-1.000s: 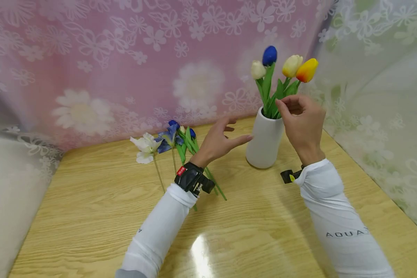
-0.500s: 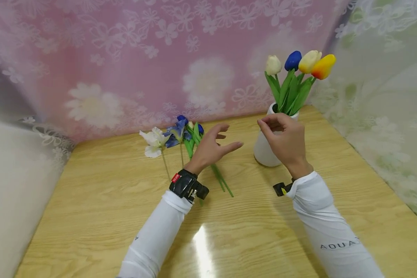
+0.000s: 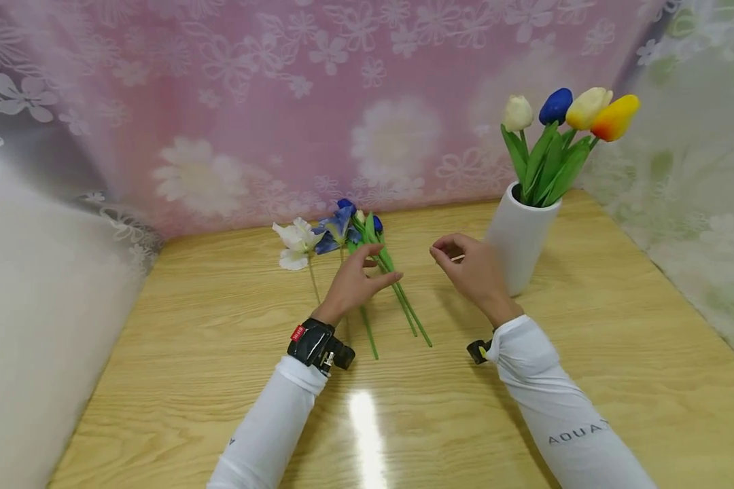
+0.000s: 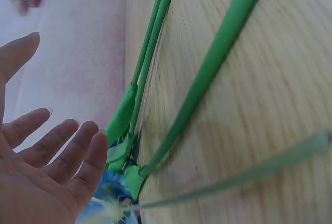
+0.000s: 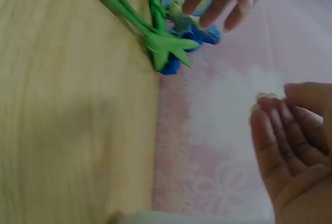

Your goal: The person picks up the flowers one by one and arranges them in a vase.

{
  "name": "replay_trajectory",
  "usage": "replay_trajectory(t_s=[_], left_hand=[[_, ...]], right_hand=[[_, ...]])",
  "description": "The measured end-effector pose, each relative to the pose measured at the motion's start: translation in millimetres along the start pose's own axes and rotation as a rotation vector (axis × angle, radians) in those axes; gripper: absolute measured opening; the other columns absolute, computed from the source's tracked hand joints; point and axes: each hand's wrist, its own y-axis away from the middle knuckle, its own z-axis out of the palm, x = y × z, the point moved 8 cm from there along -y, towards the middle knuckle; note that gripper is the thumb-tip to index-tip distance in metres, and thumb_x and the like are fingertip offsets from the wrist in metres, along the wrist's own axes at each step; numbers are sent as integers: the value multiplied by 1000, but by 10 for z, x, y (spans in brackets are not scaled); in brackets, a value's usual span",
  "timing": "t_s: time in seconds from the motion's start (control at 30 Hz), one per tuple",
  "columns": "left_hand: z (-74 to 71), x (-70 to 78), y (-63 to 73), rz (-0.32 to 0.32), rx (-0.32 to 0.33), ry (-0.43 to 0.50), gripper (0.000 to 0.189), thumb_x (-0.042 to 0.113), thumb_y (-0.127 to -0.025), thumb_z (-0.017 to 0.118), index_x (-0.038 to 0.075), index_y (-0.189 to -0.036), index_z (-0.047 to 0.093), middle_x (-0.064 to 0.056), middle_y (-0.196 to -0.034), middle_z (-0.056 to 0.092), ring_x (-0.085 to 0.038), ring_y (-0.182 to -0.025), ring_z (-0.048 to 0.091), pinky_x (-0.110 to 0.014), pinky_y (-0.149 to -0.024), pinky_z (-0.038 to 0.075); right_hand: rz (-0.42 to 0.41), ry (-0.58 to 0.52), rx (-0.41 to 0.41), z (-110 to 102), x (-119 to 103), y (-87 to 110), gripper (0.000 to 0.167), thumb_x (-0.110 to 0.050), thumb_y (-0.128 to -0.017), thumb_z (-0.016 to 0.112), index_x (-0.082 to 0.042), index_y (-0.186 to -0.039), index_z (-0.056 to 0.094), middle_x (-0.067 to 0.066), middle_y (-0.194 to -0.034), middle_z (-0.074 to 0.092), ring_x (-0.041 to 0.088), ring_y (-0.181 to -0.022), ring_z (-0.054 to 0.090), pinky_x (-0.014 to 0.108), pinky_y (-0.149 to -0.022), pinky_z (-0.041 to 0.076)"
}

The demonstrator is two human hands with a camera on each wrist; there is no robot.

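Note:
My left hand (image 3: pixel 350 286) hovers over the flowers on the table, thumb and fingers spread and holding nothing. Beneath and around it lie a white flower (image 3: pixel 296 239), a blue-violet flower (image 3: pixel 338 231) and several tulips with green stems (image 3: pixel 406 299), one of them a blue tulip (image 3: pixel 377 224). These stems (image 4: pixel 218 53) run beside the hand in the left wrist view. My right hand (image 3: pixel 476 272), loosely curled with nothing in it, is between the flowers and a white vase (image 3: pixel 518 238). White, blue, cream-yellow and yellow-orange tulips (image 3: pixel 614 119) stand in the vase.
The wooden table (image 3: pixel 220 380) carries everything and meets a pink floral curtain (image 3: pixel 251 122) at its back edge. A pale green floral curtain (image 3: pixel 709 204) hangs along the right side.
My right hand has come away from the tulips in the vase, moving left and down toward the lying flowers. My left hand has drawn back left over them. The view has turned left.

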Motion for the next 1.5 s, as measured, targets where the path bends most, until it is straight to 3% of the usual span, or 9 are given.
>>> replay_trajectory(t_s=[0.13, 0.27, 0.47, 0.73, 1.03, 1.27, 1.5], left_hand=[[-38, -49, 17, -11, 8, -5, 70, 43, -84, 72, 16, -142, 44, -6, -140, 46, -26, -121, 50, -41, -89, 49], [-74, -98, 29, -17, 12, -26, 68, 39, -85, 73, 14, -142, 44, -5, -140, 46, -27, -120, 51, -41, -88, 49], [-84, -175, 75, -40, 6, -50, 73, 42, -85, 72, 10, -143, 43, -3, -142, 45, -24, -121, 50, -41, -89, 49], [-82, -207, 123, -30, 4, -74, 74, 45, -85, 71, 8, -143, 42, -5, -142, 44, -26, -122, 49, -40, -91, 47], [-88, -246, 185, -30, -12, -98, 71, 42, -85, 72, 9, -142, 45, -7, -140, 46, -28, -121, 50, -40, -91, 47], [-99, -244, 207, -35, -14, -109, 74, 43, -85, 72, 9, -143, 43, -6, -141, 44, -28, -121, 49, -40, -91, 48], [-115, -247, 225, -28, -6, -65, 73, 42, -85, 72, 9, -143, 43, -6, -142, 44, -28, -121, 50, -39, -90, 49]], right_hand=[[183, 20, -207, 307, 193, 15, 29, -33, -96, 59, -9, -111, 66, 6, -98, 68, 22, -86, 64, 40, -72, 53], [254, -20, -317, 553, 278, 20, 32, -31, -97, 58, -6, -117, 64, 10, -104, 66, 24, -90, 63, 40, -75, 53], [263, 5, -365, 704, 306, 38, 33, -28, -97, 59, -2, -117, 64, 13, -107, 65, 26, -93, 62, 41, -78, 52], [283, 72, -429, 859, 345, 66, 29, -25, -95, 61, 0, -107, 69, 9, -94, 69, 20, -81, 63, 38, -73, 52], [268, 119, -474, 992, 316, 40, 23, -23, -94, 63, -2, -91, 74, 1, -61, 63, 15, -56, 55, 31, -57, 46], [290, 158, -493, 1018, 300, 25, 17, -13, -92, 62, -2, -91, 75, 2, -67, 65, 14, -56, 56, 29, -55, 47], [312, 187, -555, 1073, 309, -6, 18, -13, -89, 64, -5, -74, 71, 2, -57, 59, 13, -50, 52, 27, -50, 43]])
